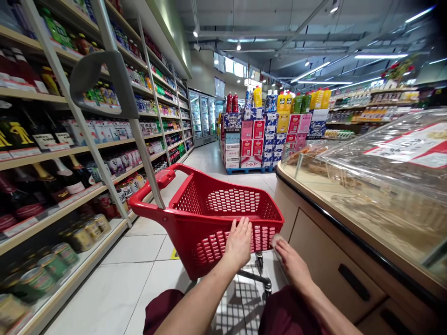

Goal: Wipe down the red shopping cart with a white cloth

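Note:
A red plastic shopping cart (181,218) with perforated sides stands side-on in front of me, its basket bare inside as far as I can see. My left hand (239,242) lies against the near side, fingers stretched out and reaching up to the rim. At the basket's right-hand corner is my right hand (293,263), its fingers drawn together around a small whitish wad (277,240) that looks like a cloth or tissue. Rising from the cart's left end is a metal pull handle with a grey grip (129,86).
Shelves of bottles and cans (84,195) line the left side. To the right stands a glass-topped food counter (314,200) with a dark edge, close to the cart. Stacked drink cartons (258,135) on a blue pallet (244,171) and glass-door fridges (202,114) are farther back.

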Tool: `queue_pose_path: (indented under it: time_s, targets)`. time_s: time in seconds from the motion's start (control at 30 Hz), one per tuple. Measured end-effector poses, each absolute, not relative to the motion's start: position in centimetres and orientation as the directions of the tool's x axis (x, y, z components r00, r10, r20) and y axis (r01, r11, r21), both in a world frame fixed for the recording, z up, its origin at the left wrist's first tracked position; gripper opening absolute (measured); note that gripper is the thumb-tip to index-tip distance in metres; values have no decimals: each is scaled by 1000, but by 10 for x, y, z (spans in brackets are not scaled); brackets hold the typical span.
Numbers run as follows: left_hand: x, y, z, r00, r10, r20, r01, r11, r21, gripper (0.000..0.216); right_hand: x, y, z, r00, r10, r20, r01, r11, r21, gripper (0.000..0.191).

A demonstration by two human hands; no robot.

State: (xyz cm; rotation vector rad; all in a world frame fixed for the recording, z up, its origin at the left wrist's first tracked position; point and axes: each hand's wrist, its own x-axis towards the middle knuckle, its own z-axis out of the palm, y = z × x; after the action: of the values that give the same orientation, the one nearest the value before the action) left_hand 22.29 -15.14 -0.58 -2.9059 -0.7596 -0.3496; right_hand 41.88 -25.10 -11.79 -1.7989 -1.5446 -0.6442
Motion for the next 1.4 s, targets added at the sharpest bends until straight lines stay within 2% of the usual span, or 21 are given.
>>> queue_pose_path:
  time_s: [0.07, 0.2, 0.3, 0.4, 0.47, 0.6, 0.63, 0.8, 0.87, 0.97, 1.03, 1.17, 1.2, 1.27, 1.37, 1.4]
  targets:
    - [218, -148, -3, 810, 528, 255, 556, -830, -49, 65, 427, -256, -116, 216, 638, 739, 974, -87, -210, 44]
    - [211, -146, 2, 767, 606, 210, 627, -778, -46, 70, 427, -235, -71, 371, 497, 785, 923, -102, -372, 50]
    - [207, -146, 5, 780, 599, 182, 615, -787, -45, 69, 403, -208, -52, 384, 569, 727, 903, -66, -425, 52]
    - [201, -144, 6, 768, 603, 217, 625, -780, -45, 66, 385, -197, -57, 226, 686, 691, 926, 69, -371, 54]
    - [195, -142, 5, 743, 625, 238, 650, -759, -38, 67, 391, -202, -63, 173, 701, 692, 936, 103, -338, 55]
    - [187, -141, 4, 747, 626, 223, 643, -766, -6, 72, 412, -210, -62, 369, 647, 667, 910, -106, -401, 53]
    - [186, -141, 4, 749, 625, 221, 640, -769, 6, 72, 408, -209, -59, 374, 648, 664, 908, -107, -406, 54]
    - [183, -148, 5, 749, 623, 227, 630, -775, 49, 71, 369, -199, -49, 72, 698, 713, 938, 197, -287, 61]
    - [180, -150, 4, 759, 607, 238, 612, -789, 60, 70, 376, -206, -51, 102, 706, 701, 949, 143, -283, 60]
    - [177, -154, 0, 769, 587, 254, 587, -805, 82, 70, 397, -218, -56, 305, 682, 665, 936, -86, -341, 54]
    - [177, -156, -2, 767, 585, 265, 582, -807, 95, 71, 395, -218, -56, 330, 660, 674, 932, -113, -345, 51]
    - [176, -157, -2, 763, 590, 262, 587, -803, 101, 71, 365, -206, -55, 73, 670, 739, 958, 158, -239, 57]
    - [176, -157, -1, 765, 590, 258, 587, -804, 98, 71, 365, -206, -55, 52, 673, 738, 956, 181, -232, 59]
    - [174, -156, -1, 771, 585, 252, 583, -807, 94, 70, 377, -210, -57, 136, 683, 718, 958, 94, -271, 59]
    - [173, -156, -1, 775, 579, 254, 577, -812, 93, 70, 397, -219, -59, 381, 640, 668, 913, -147, -380, 53]
    - [173, -156, -1, 773, 580, 256, 577, -811, 93, 70, 395, -219, -59, 402, 637, 658, 904, -161, -396, 52]
